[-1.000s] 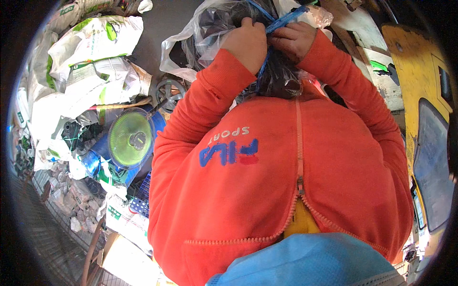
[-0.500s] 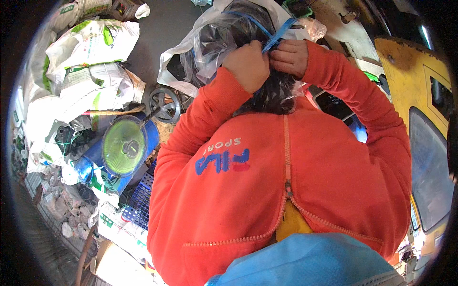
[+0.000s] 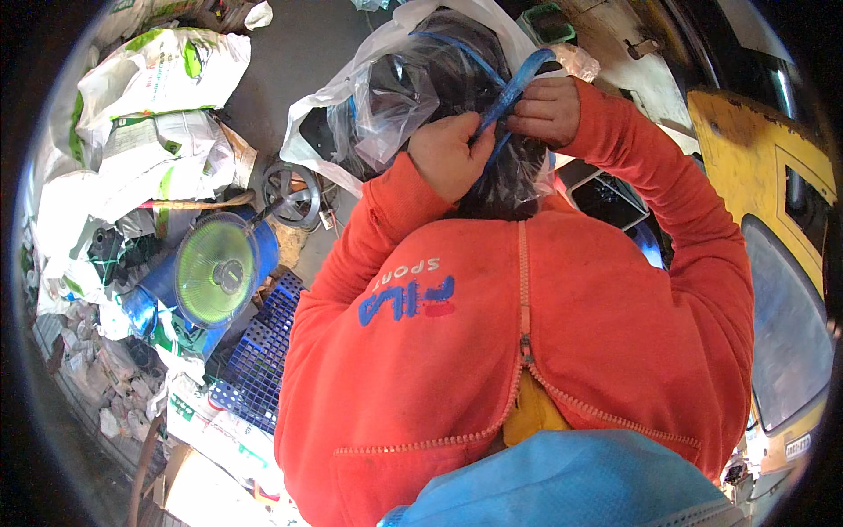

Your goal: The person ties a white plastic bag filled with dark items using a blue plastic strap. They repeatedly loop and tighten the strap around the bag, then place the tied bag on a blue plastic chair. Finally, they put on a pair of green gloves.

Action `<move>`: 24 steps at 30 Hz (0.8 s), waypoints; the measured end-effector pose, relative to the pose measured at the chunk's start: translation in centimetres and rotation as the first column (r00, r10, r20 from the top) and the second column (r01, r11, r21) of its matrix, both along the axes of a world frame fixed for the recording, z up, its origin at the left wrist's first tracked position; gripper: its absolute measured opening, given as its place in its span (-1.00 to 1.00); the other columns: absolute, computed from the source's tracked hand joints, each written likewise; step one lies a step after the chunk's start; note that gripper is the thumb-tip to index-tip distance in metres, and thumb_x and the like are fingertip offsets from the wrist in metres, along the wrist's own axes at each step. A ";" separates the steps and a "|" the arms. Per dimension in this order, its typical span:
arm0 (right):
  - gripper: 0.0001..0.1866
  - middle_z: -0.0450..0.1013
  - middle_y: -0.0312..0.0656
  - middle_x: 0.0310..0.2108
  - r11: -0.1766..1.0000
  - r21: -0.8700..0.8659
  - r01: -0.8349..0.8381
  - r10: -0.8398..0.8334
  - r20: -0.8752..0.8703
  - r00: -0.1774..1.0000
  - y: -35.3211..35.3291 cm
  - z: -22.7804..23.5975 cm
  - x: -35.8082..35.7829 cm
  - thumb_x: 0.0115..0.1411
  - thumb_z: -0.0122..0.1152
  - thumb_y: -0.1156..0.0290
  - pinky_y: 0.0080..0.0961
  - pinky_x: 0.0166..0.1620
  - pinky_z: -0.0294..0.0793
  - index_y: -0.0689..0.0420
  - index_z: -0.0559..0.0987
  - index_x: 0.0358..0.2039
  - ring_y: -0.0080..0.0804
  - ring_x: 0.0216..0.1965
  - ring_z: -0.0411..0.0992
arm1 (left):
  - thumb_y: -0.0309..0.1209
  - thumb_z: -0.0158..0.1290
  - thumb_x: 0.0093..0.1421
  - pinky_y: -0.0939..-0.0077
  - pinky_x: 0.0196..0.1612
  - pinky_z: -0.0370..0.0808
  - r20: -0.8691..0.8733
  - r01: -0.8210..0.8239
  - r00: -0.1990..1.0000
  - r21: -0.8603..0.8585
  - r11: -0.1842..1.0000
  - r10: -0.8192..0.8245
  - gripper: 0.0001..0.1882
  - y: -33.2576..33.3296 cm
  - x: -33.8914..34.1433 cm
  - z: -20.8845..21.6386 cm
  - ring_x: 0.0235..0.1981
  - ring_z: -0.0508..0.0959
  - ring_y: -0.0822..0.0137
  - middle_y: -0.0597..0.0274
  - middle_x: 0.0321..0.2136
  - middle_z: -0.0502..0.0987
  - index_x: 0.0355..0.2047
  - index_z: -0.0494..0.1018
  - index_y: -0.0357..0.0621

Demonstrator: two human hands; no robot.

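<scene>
Blue plastic twine runs between my hands and stands up in a loop above them. My left hand is closed, its thumb and forefinger pinching the twine low down. Just right of it, my right hand is closed on the twine too, its fingers folded. Under both hands sits a large bundle of clear plastic with dark contents, whose kind I cannot make out. A strand of the twine crosses the bundle's top. An opened white sack surrounds the bundle.
To the left stand a green-bladed fan, a spoked wheel, a blue plastic crate and piled white sacks. A yellow metal machine panel rises at the right. A green container lies beyond the bundle.
My left hand has moved slightly left and down, a little apart from the right. The right hand has shifted slightly right, and more of the blue twine shows between and above them.
</scene>
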State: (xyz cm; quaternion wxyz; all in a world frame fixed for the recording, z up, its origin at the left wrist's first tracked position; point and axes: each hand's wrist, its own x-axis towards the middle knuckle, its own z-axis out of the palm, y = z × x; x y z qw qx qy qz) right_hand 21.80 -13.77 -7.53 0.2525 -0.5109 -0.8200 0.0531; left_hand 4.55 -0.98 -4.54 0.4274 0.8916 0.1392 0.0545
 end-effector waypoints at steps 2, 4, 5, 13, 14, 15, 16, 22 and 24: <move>-0.74 0.38 -0.28 -0.46 0.999 0.035 -0.001 0.002 -0.009 1.000 0.1 -0.2 0.2 -0.22 0.09 0.42 -0.45 -0.37 0.39 0.12 0.47 -0.40 -0.32 -0.43 0.37 | -0.32 -0.01 0.06 0.28 -0.63 0.26 0.012 0.005 1.000 -0.023 1.000 -0.005 -0.75 0.1 -0.3 -0.1 -0.68 0.35 -0.03 -0.08 -0.72 0.32 -0.65 0.33 -0.22; -0.74 0.38 -0.27 -0.47 0.998 0.063 0.015 -0.014 -0.018 1.000 0.2 -0.3 0.3 -0.22 0.10 0.42 -0.44 -0.38 0.40 0.11 0.47 -0.41 -0.31 -0.44 0.37 | -0.33 -0.02 0.07 0.30 -0.61 0.27 0.008 0.029 1.000 -0.038 0.999 -0.029 -0.77 0.2 -0.4 0.0 -0.65 0.36 -0.03 -0.08 -0.69 0.33 -0.63 0.34 -0.22; -0.75 0.38 -0.27 -0.46 0.997 0.071 0.034 -0.033 -0.021 0.999 0.2 -0.4 0.3 -0.19 0.08 0.40 -0.43 -0.35 0.40 0.09 0.46 -0.40 -0.31 -0.42 0.37 | -0.35 -0.03 0.07 0.29 -0.59 0.29 0.024 0.038 0.999 -0.008 0.999 -0.037 -0.79 0.2 -0.4 0.3 -0.63 0.38 -0.02 -0.06 -0.67 0.36 -0.61 0.36 -0.22; -0.77 0.38 -0.16 -0.28 0.978 -0.119 0.171 -0.199 -0.294 0.935 -0.8 0.8 0.2 -0.08 0.21 0.45 -0.40 -0.25 0.40 0.11 0.49 -0.33 -0.21 -0.27 0.38 | -0.22 -0.27 0.23 0.48 -0.62 0.16 0.126 -0.175 0.938 -0.630 0.757 0.322 -0.56 3.6 -5.8 8.6 -0.73 0.22 0.33 0.25 -0.77 0.22 -0.74 0.23 -0.16; -0.74 0.38 -0.15 -0.27 0.969 -0.071 0.235 -0.245 -0.273 0.930 -0.8 0.9 0.4 -0.09 0.22 0.45 -0.41 -0.24 0.39 0.10 0.49 -0.32 -0.21 -0.26 0.38 | -0.16 -0.33 0.25 0.53 -0.66 0.05 0.080 -0.146 0.928 -0.821 0.552 0.363 -0.50 4.6 -7.1 9.8 -0.76 0.11 0.43 0.32 -0.80 0.15 -0.80 0.15 -0.11; -0.72 0.38 -0.15 -0.25 0.960 -0.018 0.278 -0.274 -0.229 0.934 -1.0 0.9 0.8 -0.10 0.23 0.44 -0.41 -0.23 0.39 0.09 0.49 -0.30 -0.22 -0.26 0.39 | -0.12 -0.38 0.25 0.53 -0.66 -0.03 0.050 -0.117 0.923 -0.907 0.405 0.381 -0.48 4.5 -8.0 10.1 -0.77 0.03 0.46 0.35 -0.81 0.09 -0.83 0.08 -0.06; -0.70 0.38 -0.15 -0.24 0.936 -0.045 0.349 -0.351 -0.156 0.923 -1.1 0.8 1.2 -0.11 0.25 0.44 -0.42 -0.22 0.39 0.08 0.49 -0.28 -0.22 -0.25 0.39 | -0.07 -0.42 0.25 0.54 -0.66 -0.11 0.029 -0.077 0.908 -0.969 0.235 0.419 -0.45 4.5 -9.0 10.5 -0.77 -0.05 0.48 0.38 -0.82 0.04 -0.85 0.01 -0.01; -0.35 0.31 -0.08 -0.13 0.873 0.105 0.476 -0.419 -0.339 0.842 -2.9 -2.5 2.9 -0.17 0.22 -0.04 -0.34 -0.07 0.30 0.04 0.39 -0.08 -0.16 -0.08 0.28 | -0.02 -0.46 0.23 0.50 -0.70 -0.14 0.146 0.126 0.873 -0.989 0.074 0.465 -0.43 4.1 -10.4 10.6 -0.82 -0.09 0.44 0.42 -0.89 -0.06 -0.89 -0.11 0.05; -0.20 0.15 -0.07 0.00 0.871 -0.069 0.487 -0.475 -0.373 0.797 -3.2 -4.2 2.0 -0.14 0.11 -0.16 -0.30 0.01 0.21 0.08 0.24 0.05 -0.16 0.04 0.13 | -0.04 -0.44 0.23 0.49 -0.71 -0.15 0.165 0.141 0.878 -0.986 0.087 0.449 -0.42 3.3 -9.7 10.6 -0.84 -0.11 0.44 0.41 -0.91 -0.07 -0.90 -0.13 0.05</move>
